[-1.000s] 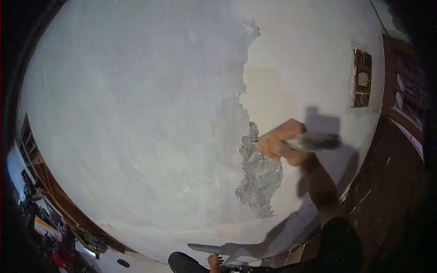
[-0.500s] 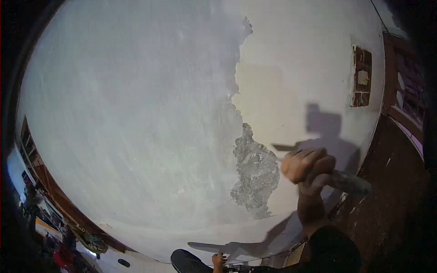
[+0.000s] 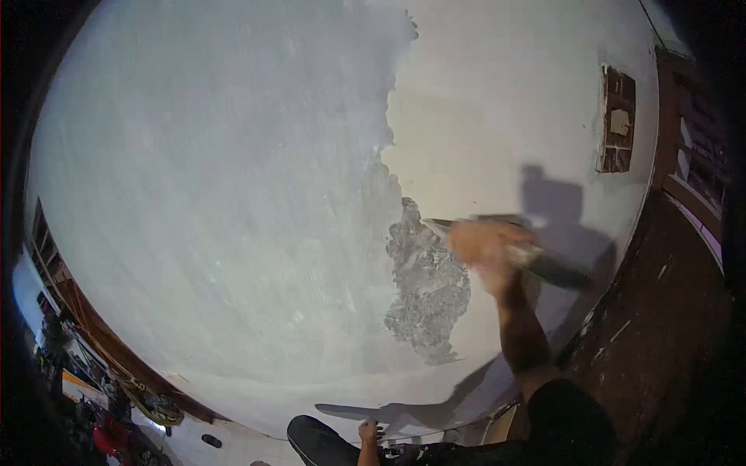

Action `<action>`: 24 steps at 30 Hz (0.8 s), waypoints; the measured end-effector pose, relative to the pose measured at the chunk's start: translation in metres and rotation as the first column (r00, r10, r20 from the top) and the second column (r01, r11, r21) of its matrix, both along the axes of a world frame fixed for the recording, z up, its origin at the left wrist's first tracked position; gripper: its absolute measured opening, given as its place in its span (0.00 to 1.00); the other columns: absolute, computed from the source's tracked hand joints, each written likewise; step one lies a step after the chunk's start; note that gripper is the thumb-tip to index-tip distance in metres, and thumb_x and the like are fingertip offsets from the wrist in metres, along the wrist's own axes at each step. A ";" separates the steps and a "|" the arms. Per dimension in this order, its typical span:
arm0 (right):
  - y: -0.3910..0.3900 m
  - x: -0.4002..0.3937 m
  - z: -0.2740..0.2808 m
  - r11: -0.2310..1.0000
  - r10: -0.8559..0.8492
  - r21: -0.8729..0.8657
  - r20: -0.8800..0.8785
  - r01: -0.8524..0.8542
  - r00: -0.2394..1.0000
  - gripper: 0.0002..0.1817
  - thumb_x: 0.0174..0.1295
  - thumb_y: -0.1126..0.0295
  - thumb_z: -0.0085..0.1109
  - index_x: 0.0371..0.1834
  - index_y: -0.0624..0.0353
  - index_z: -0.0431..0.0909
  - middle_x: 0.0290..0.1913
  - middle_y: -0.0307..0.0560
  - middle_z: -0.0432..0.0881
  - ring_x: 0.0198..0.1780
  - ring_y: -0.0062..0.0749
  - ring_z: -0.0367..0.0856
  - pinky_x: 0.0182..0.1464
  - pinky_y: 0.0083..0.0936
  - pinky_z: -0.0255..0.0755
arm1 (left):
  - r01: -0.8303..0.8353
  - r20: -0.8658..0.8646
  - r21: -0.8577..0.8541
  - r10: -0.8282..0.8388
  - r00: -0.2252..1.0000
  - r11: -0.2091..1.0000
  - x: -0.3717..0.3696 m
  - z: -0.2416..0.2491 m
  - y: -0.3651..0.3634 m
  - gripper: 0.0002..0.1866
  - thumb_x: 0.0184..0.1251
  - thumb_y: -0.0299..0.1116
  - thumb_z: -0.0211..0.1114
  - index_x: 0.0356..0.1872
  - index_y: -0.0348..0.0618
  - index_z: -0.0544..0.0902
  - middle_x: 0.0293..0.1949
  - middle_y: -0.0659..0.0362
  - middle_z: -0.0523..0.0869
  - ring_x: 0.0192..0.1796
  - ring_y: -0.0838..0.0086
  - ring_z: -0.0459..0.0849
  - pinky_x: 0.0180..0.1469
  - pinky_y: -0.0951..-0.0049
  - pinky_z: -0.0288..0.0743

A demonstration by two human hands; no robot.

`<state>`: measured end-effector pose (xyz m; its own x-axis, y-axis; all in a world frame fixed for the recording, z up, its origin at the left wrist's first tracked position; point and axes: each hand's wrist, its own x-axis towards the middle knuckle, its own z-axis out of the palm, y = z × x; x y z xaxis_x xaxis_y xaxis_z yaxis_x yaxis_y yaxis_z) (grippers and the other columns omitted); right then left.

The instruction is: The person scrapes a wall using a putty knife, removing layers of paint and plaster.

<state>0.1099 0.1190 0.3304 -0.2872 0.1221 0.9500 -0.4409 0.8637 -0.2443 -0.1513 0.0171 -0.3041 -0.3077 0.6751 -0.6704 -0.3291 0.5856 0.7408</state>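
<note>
My right hand (image 3: 488,247), blurred by motion, is closed round the handle of a scraper. The scraper's thin blade (image 3: 437,224) points left against the wall near the top of a rough grey patch (image 3: 429,283). Its thick dark handle end (image 3: 566,272) sticks out to the right of my fist. Low in view is my left hand (image 3: 370,432), small, with fingers curled; whatever they grip cannot be made out. Beside it stands a dark rounded shape (image 3: 315,441). The wall (image 3: 233,194) is pale grey-white on the left and cream (image 3: 447,132) right of a ragged edge.
A recessed brown box (image 3: 618,116) sits in the wall at upper right. A brown door or panel (image 3: 653,287) runs down the right side. At lower left are a wooden edge (image 3: 93,326), a red object (image 3: 110,436) and several cluttered items. Shadows of my arm and head fall on the wall.
My right hand has moved up and to the left with the scraper, its blade now nearer the patch's top. The view has shifted slightly. My left hand stays low.
</note>
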 end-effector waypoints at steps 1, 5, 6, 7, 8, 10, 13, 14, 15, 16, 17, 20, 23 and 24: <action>0.008 -0.004 -0.005 0.986 -0.098 -0.127 0.050 0.104 0.994 0.18 0.66 0.60 0.46 0.22 0.60 0.68 0.23 0.40 0.70 0.23 0.27 0.68 0.27 0.25 0.64 | 0.005 -0.003 0.022 -0.005 1.000 1.000 0.000 -0.001 -0.002 0.20 0.62 0.43 0.57 0.37 0.32 0.76 0.26 0.48 0.83 0.16 0.65 0.80 0.15 0.70 0.71; 0.010 -0.004 -0.018 0.966 0.251 0.014 0.172 -0.257 0.953 0.18 0.67 0.61 0.41 0.20 0.57 0.66 0.22 0.38 0.68 0.22 0.24 0.65 0.25 0.23 0.60 | 0.094 0.013 -0.044 -0.093 0.996 0.995 -0.004 0.010 0.004 0.22 0.66 0.41 0.51 0.52 0.32 0.72 0.44 0.42 0.81 0.31 0.56 0.84 0.27 0.63 0.77; 0.017 0.001 -0.013 0.903 0.387 0.121 0.186 -0.412 0.903 0.18 0.68 0.61 0.40 0.20 0.56 0.66 0.21 0.38 0.68 0.21 0.23 0.64 0.24 0.22 0.58 | 0.101 -0.002 -0.066 -0.101 0.995 0.993 -0.005 0.011 0.007 0.22 0.66 0.42 0.51 0.52 0.33 0.72 0.44 0.41 0.81 0.31 0.56 0.84 0.28 0.63 0.77; 0.025 0.005 -0.007 0.798 0.520 0.210 0.234 -0.565 0.822 0.19 0.68 0.61 0.39 0.20 0.56 0.67 0.20 0.37 0.68 0.20 0.23 0.63 0.24 0.22 0.57 | 0.111 -0.016 -0.096 -0.113 0.993 0.989 -0.003 0.010 0.007 0.22 0.66 0.42 0.51 0.52 0.33 0.72 0.44 0.41 0.81 0.31 0.56 0.84 0.28 0.62 0.77; 0.012 0.008 0.017 0.775 0.494 0.325 0.223 -0.542 0.840 0.19 0.68 0.60 0.39 0.20 0.55 0.67 0.20 0.36 0.68 0.20 0.22 0.63 0.23 0.21 0.56 | 0.123 -0.030 -0.124 -0.128 0.991 0.985 0.001 0.018 0.005 0.22 0.66 0.42 0.51 0.52 0.33 0.72 0.44 0.41 0.81 0.31 0.56 0.84 0.28 0.62 0.77; 0.001 0.003 0.017 0.940 0.273 0.214 0.003 -0.267 0.962 0.19 0.69 0.61 0.38 0.19 0.55 0.67 0.18 0.35 0.68 0.18 0.22 0.62 0.22 0.21 0.56 | 0.118 -0.029 -0.062 -0.120 0.992 0.991 0.005 0.016 0.001 0.22 0.65 0.42 0.51 0.50 0.32 0.72 0.39 0.43 0.83 0.29 0.56 0.84 0.28 0.61 0.77; 0.012 -0.021 0.000 0.961 -0.026 -0.277 -0.008 0.022 1.000 0.20 0.70 0.64 0.38 0.17 0.54 0.64 0.17 0.32 0.65 0.18 0.22 0.61 0.21 0.22 0.56 | 0.114 0.117 0.056 -0.120 0.986 0.992 -0.011 -0.027 0.000 0.20 0.63 0.39 0.53 0.48 0.32 0.73 0.35 0.44 0.83 0.27 0.56 0.83 0.28 0.59 0.78; 0.006 -0.019 -0.008 0.971 -0.063 -0.227 0.030 0.069 0.998 0.19 0.69 0.64 0.40 0.18 0.55 0.63 0.17 0.32 0.64 0.18 0.22 0.60 0.22 0.22 0.57 | 0.111 0.043 -0.017 -0.110 0.993 0.994 -0.007 -0.011 -0.006 0.20 0.63 0.40 0.53 0.49 0.33 0.73 0.35 0.44 0.83 0.28 0.56 0.83 0.29 0.59 0.78; -0.002 -0.016 -0.016 0.980 -0.100 -0.166 0.065 0.109 0.993 0.19 0.69 0.65 0.41 0.18 0.56 0.63 0.17 0.32 0.64 0.18 0.22 0.60 0.22 0.23 0.58 | 0.098 -0.032 -0.081 -0.101 0.994 0.992 -0.001 0.006 -0.006 0.20 0.62 0.40 0.53 0.49 0.34 0.73 0.36 0.44 0.83 0.28 0.56 0.84 0.29 0.58 0.78; -0.005 -0.013 -0.011 0.996 -0.037 -0.079 0.045 0.041 0.998 0.18 0.68 0.65 0.43 0.18 0.57 0.64 0.18 0.32 0.64 0.19 0.22 0.60 0.23 0.22 0.59 | 0.078 -0.103 -0.130 -0.092 0.990 0.988 0.003 0.008 0.006 0.21 0.62 0.41 0.54 0.50 0.35 0.73 0.36 0.44 0.83 0.29 0.56 0.84 0.30 0.57 0.78; -0.007 -0.010 -0.007 0.999 0.032 0.008 0.034 -0.032 0.999 0.17 0.68 0.66 0.44 0.19 0.57 0.64 0.18 0.32 0.64 0.19 0.21 0.60 0.24 0.22 0.60 | 0.074 -0.061 -0.034 -0.076 0.995 0.997 0.001 0.009 0.004 0.22 0.61 0.41 0.55 0.50 0.36 0.72 0.35 0.44 0.82 0.28 0.57 0.83 0.30 0.59 0.78; -0.006 0.001 0.008 0.951 0.261 0.184 -0.042 -0.249 0.964 0.18 0.68 0.61 0.44 0.20 0.58 0.66 0.18 0.35 0.65 0.20 0.22 0.62 0.28 0.23 0.62 | 0.101 0.227 0.067 -0.113 0.967 0.993 -0.014 -0.016 -0.001 0.20 0.59 0.40 0.57 0.46 0.34 0.73 0.31 0.46 0.82 0.25 0.60 0.82 0.27 0.63 0.77; 0.021 -0.003 -0.010 0.965 -0.140 -0.239 -0.099 0.113 0.985 0.13 0.66 0.63 0.51 0.26 0.59 0.73 0.23 0.34 0.72 0.25 0.18 0.67 0.28 0.18 0.64 | 0.137 -0.059 -0.084 -0.142 0.988 0.987 0.006 0.017 -0.003 0.22 0.62 0.47 0.56 0.45 0.36 0.73 0.36 0.48 0.82 0.29 0.63 0.83 0.29 0.65 0.75; 0.026 -0.006 -0.022 0.960 -0.059 -0.274 -0.031 0.048 0.998 0.13 0.66 0.64 0.50 0.26 0.59 0.73 0.23 0.35 0.72 0.25 0.19 0.67 0.28 0.18 0.64 | 0.140 -0.077 -0.093 -0.147 0.986 0.986 0.005 0.014 -0.001 0.23 0.63 0.49 0.55 0.44 0.37 0.73 0.36 0.48 0.82 0.30 0.63 0.83 0.29 0.64 0.75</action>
